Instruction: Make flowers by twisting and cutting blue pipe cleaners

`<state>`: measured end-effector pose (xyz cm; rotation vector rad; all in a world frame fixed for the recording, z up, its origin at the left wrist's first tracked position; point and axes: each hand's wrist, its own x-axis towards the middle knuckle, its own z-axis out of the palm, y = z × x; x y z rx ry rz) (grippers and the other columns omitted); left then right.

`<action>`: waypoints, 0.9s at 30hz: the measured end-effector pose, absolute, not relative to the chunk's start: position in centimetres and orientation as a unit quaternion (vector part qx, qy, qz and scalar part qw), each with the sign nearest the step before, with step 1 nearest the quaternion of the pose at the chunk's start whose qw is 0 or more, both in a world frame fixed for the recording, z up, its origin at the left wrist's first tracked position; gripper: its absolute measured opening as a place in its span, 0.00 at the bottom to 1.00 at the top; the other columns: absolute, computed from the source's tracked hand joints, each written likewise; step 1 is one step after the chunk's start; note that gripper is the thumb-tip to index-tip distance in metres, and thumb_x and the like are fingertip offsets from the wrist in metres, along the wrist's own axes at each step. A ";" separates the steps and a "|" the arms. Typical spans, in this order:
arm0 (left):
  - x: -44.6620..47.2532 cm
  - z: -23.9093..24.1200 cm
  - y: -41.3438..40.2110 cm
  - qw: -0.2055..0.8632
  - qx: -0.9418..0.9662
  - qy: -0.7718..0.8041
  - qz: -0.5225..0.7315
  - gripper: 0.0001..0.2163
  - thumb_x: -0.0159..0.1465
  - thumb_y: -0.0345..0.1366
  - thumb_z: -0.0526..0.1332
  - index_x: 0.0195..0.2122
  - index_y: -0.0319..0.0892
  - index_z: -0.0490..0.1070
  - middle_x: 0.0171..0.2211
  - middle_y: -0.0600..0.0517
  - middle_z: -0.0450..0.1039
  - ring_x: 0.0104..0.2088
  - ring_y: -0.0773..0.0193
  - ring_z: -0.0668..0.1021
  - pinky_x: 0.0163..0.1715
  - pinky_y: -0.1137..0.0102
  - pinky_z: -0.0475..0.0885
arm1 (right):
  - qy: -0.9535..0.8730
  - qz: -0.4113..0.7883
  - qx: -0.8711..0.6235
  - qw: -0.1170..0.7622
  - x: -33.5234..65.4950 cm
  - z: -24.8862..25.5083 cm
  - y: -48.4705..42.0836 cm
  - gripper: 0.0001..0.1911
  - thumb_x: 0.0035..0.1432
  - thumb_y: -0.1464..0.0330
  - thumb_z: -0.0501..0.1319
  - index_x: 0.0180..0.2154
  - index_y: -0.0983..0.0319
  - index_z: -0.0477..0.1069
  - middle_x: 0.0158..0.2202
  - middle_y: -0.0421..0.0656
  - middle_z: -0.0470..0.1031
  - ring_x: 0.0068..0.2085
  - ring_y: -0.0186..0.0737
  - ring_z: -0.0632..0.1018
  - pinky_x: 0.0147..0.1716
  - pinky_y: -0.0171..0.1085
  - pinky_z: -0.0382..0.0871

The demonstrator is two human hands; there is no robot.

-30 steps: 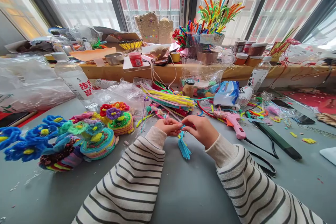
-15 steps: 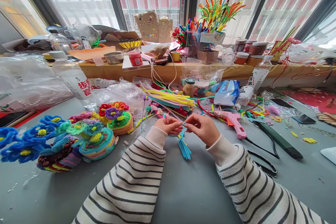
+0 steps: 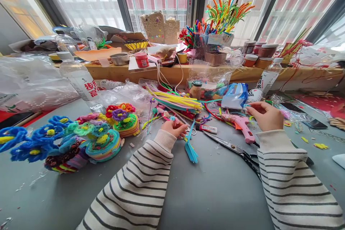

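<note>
Near the middle of the table, my left hand (image 3: 174, 129) is closed in a pinch on light-blue pipe cleaner; a bit of pink and blue shows above its fingers. A tassel-like bundle of light-blue pipe cleaners (image 3: 191, 152) hangs or lies just below those fingertips. Off to the right, my right hand (image 3: 266, 115) has thumb and finger pressed together beside a blue-and-white packet (image 3: 235, 95). A tiny light-blue bit shows at its fingertips, too small to name. Black-handled scissors (image 3: 229, 145) and a pink glue gun (image 3: 241, 125) lie between the hands.
Pipe-cleaner flowers (image 3: 50, 133) and round layered pieces (image 3: 104, 145) stand on the left. Behind my hands lies a pipe-cleaner pile (image 3: 175, 100) beside a small jar (image 3: 195, 90). Water bottles (image 3: 79, 79) stand further back. A glue tube (image 3: 207, 128) lies near the scissors.
My right hand has left my left hand and moved far right, beside the packet. The scissors and glue tube are now uncovered. My left hand stays nearly in place.
</note>
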<state>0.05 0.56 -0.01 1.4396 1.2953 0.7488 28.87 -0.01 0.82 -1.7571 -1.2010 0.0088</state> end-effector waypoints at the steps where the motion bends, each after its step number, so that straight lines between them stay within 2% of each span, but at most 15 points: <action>1: 0.0 0.0 0.5 0.473 0.620 0.549 0.301 0.13 0.45 0.44 0.58 0.19 0.39 0.63 0.16 0.53 0.67 0.18 0.69 0.70 0.19 0.73 0.64 | -0.477 -0.026 -0.738 0.476 29.9 0.5 0.0 0.08 0.39 0.67 0.58 0.26 0.63 0.70 0.23 0.44 0.72 0.27 0.41 0.73 0.29 0.38 0.65; 4: 0.1 -0.2 0.1 0.278 0.704 0.600 0.260 0.12 0.46 0.44 0.55 0.15 0.40 0.61 0.15 0.52 0.65 0.20 0.67 0.69 0.22 0.73 0.61 | -0.461 -0.088 -0.756 0.457 32.1 -0.6 0.1 0.09 0.41 0.68 0.56 0.27 0.64 0.70 0.23 0.46 0.72 0.26 0.39 0.72 0.29 0.37 0.64; 6: 0.1 -0.3 -0.1 0.156 0.743 0.611 0.225 0.14 0.47 0.45 0.53 0.13 0.40 0.59 0.14 0.52 0.63 0.21 0.66 0.69 0.22 0.72 0.59 | -0.498 -0.127 -0.761 0.396 32.8 -1.4 0.2 0.09 0.41 0.70 0.55 0.27 0.64 0.71 0.22 0.47 0.71 0.26 0.40 0.71 0.28 0.37 0.62; 8: 0.2 -0.3 -0.2 0.105 0.766 0.605 0.191 0.16 0.47 0.47 0.51 0.12 0.41 0.57 0.14 0.51 0.62 0.21 0.64 0.68 0.21 0.72 0.56 | -0.503 -0.179 -0.769 0.352 32.9 -2.1 0.5 0.09 0.41 0.71 0.54 0.27 0.64 0.71 0.22 0.46 0.70 0.27 0.41 0.70 0.27 0.38 0.61; 12: 0.4 -0.4 -0.4 0.101 0.784 0.594 0.150 0.19 0.45 0.53 0.51 0.11 0.41 0.57 0.13 0.51 0.59 0.21 0.63 0.68 0.19 0.72 0.53 | -0.514 -0.178 -0.777 0.318 32.8 -2.9 0.9 0.15 0.41 0.75 0.50 0.32 0.64 0.71 0.25 0.46 0.71 0.28 0.42 0.70 0.27 0.38 0.62; 15: 0.5 -0.4 -0.3 0.100 0.785 0.595 0.140 0.20 0.45 0.54 0.49 0.12 0.42 0.58 0.12 0.52 0.58 0.20 0.63 0.67 0.18 0.71 0.52 | -0.520 -0.178 -0.764 0.338 32.9 -3.1 1.0 0.17 0.41 0.76 0.48 0.34 0.64 0.70 0.27 0.46 0.72 0.28 0.42 0.71 0.28 0.39 0.62; 19: 0.5 -0.5 -0.3 0.112 0.781 0.598 0.141 0.19 0.44 0.54 0.50 0.12 0.42 0.59 0.12 0.52 0.59 0.20 0.63 0.67 0.18 0.72 0.53 | -0.531 -0.224 -0.723 0.381 32.2 -2.2 0.8 0.14 0.45 0.75 0.47 0.31 0.64 0.70 0.29 0.48 0.72 0.31 0.42 0.70 0.30 0.38 0.63; 23: 0.6 -0.6 -0.2 0.137 0.772 0.609 0.121 0.17 0.41 0.51 0.54 0.11 0.41 0.61 0.12 0.53 0.59 0.20 0.63 0.68 0.18 0.72 0.54 | -0.570 -0.253 -0.670 0.403 29.0 -0.5 0.3 0.13 0.48 0.74 0.47 0.31 0.65 0.69 0.30 0.48 0.71 0.32 0.41 0.70 0.32 0.37 0.63; 27: 0.5 -0.7 0.0 0.181 0.766 0.608 0.106 0.12 0.42 0.44 0.56 0.12 0.41 0.62 0.12 0.55 0.59 0.18 0.67 0.66 0.18 0.73 0.56 | -0.713 -0.171 -0.561 0.384 23.9 0.5 -0.7 0.13 0.49 0.74 0.47 0.34 0.64 0.67 0.31 0.46 0.71 0.34 0.40 0.70 0.36 0.37 0.63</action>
